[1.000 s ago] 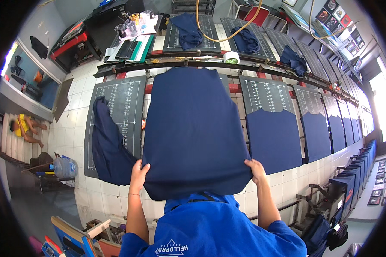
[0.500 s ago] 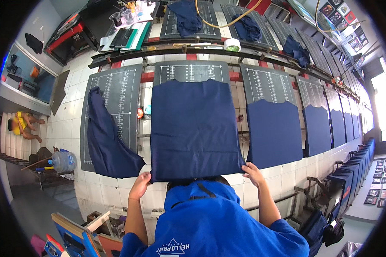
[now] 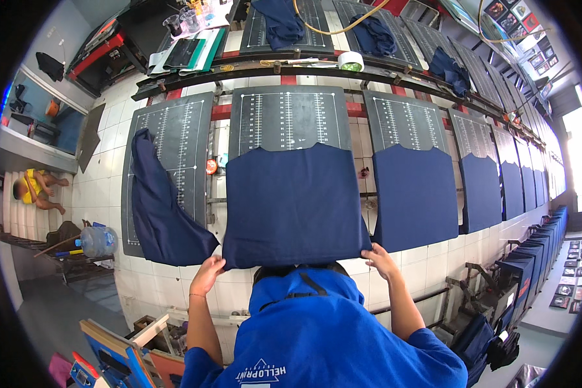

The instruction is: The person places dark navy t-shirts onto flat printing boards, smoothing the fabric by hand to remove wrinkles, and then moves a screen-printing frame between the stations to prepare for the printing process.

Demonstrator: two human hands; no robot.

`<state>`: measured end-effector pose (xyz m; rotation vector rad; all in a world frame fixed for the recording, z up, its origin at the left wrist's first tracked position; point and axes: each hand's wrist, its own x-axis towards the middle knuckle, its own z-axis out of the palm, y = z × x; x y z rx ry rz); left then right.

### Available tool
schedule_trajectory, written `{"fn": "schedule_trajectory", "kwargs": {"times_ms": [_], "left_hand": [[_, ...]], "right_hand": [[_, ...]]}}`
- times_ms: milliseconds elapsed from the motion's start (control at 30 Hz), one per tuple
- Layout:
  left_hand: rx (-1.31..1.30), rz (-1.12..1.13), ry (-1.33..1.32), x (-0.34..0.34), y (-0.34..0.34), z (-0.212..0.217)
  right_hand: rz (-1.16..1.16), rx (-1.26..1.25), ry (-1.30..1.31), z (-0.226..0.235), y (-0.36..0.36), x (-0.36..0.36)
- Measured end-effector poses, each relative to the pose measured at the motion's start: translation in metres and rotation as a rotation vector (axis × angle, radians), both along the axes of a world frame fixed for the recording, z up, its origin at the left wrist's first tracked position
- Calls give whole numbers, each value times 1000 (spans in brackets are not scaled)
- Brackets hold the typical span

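Observation:
A navy fabric shirt panel (image 3: 294, 204) lies over a dark board with white ruler markings (image 3: 291, 116). Its notched neck edge crosses the board below the top, and its near edge hangs over the board's front. My left hand (image 3: 208, 273) pinches the near left corner of the panel. At the near right corner, my right hand (image 3: 378, 260) grips the cloth between thumb and fingers. Small wrinkles run through the cloth near the front edge. On the board to the left, a crumpled navy cloth (image 3: 165, 207) lies lengthwise.
Similar navy panels (image 3: 414, 197) lie flat on boards to the right. Behind runs a dark rail (image 3: 239, 69) with a tape roll (image 3: 350, 61) on it. A water jug (image 3: 98, 240) stands left. A person in yellow (image 3: 37, 187) sits far left.
The panel has slid toward me, baring more of the ruled board above its neck edge. Its surface looks smoother. Both hands still hold the near corners.

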<state>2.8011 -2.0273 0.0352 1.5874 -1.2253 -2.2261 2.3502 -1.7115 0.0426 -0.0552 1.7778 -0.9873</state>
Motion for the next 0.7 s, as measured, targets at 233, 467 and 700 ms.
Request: {"fn": "schedule_trajectory", "kwargs": {"times_ms": [233,467,700], "left_hand": [[-258,-25,-201,23,13,-25],[-526,-164,-479,4,18,-14],[-162,81,33,-79,-55,-25]], "right_hand": [[126,20,53,9,4,2],[109,115,208,-16,13,1],[-1,-150,369,-17,-105,-37]]}}
